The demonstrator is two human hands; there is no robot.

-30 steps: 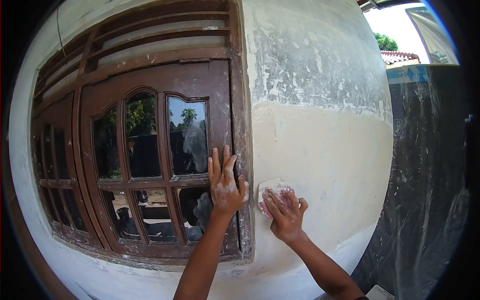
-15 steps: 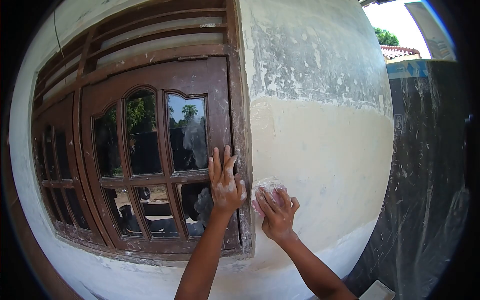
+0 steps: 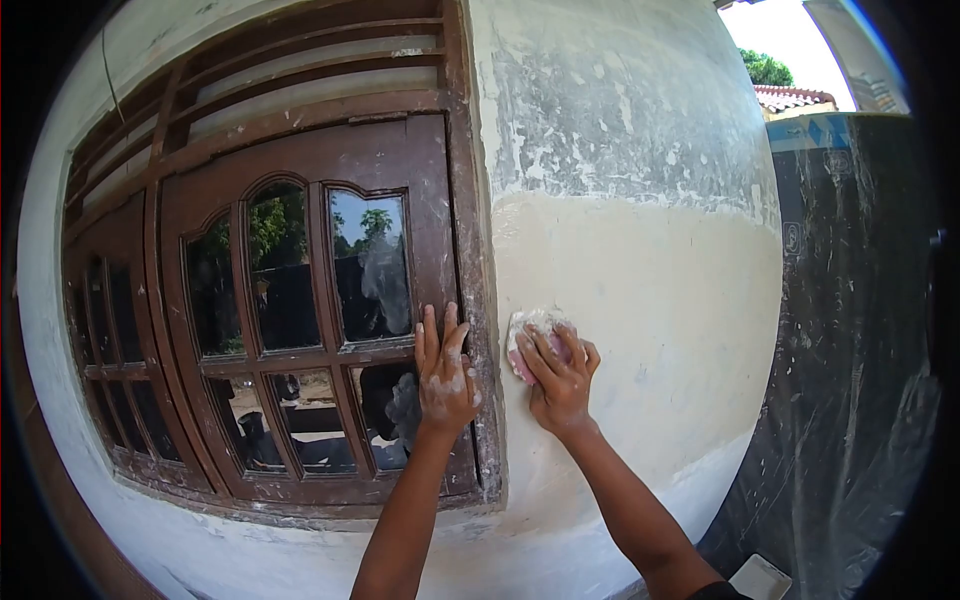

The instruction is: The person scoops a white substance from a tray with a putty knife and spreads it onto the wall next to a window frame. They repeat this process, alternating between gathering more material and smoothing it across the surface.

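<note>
My right hand [image 3: 562,385] presses a pink sponge [image 3: 524,366], smeared with white paste, against the cream-coloured part of the wall [image 3: 660,300], just right of the window frame. Its fingers lie over the sponge and hide part of it. My left hand [image 3: 446,385], spotted with white, rests with fingers spread on the brown wooden window [image 3: 430,240], near the shutter's right edge. It holds nothing. Above the cream area the wall shows a rough grey and white band [image 3: 630,130].
Slatted wooden vents [image 3: 310,70] run above the glass panes. To the right of the wall stands a large dark sheet [image 3: 850,300] with white streaks and a blue top edge. A pale rectangular object [image 3: 760,578] lies low at the bottom right.
My right hand has moved up the wall with the sponge. My left hand remains on the window, slightly lower and further left in view. The view has shifted a little.
</note>
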